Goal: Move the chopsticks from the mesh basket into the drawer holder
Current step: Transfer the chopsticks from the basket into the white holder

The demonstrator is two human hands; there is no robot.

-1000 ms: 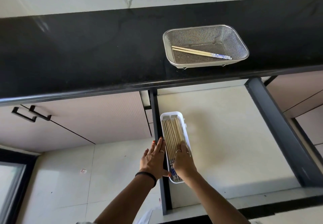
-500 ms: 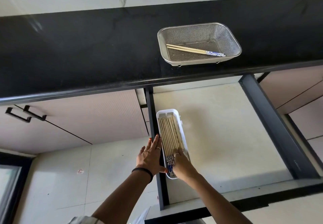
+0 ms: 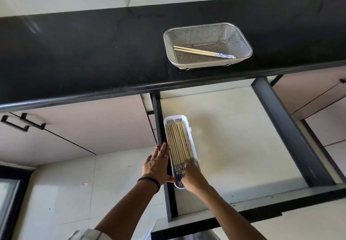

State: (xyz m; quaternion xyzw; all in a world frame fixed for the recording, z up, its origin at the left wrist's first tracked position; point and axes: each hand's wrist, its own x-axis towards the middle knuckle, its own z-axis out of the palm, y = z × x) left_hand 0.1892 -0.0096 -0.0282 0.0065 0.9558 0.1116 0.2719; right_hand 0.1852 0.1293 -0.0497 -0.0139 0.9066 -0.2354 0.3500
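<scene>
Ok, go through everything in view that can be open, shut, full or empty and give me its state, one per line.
Drawer: pulled open.
White holder: in the drawer, packed with chopsticks.
Mesh basket: on the counter, two chopsticks left inside.
Cabinet door: closed.
Left hand: flat, fingers straight, against the holder's left side.
Right hand: on the holder's near end, grip unclear.

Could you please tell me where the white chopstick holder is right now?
In the head view, the white chopstick holder lies in the open drawer, against its left wall, between both hands.
</scene>
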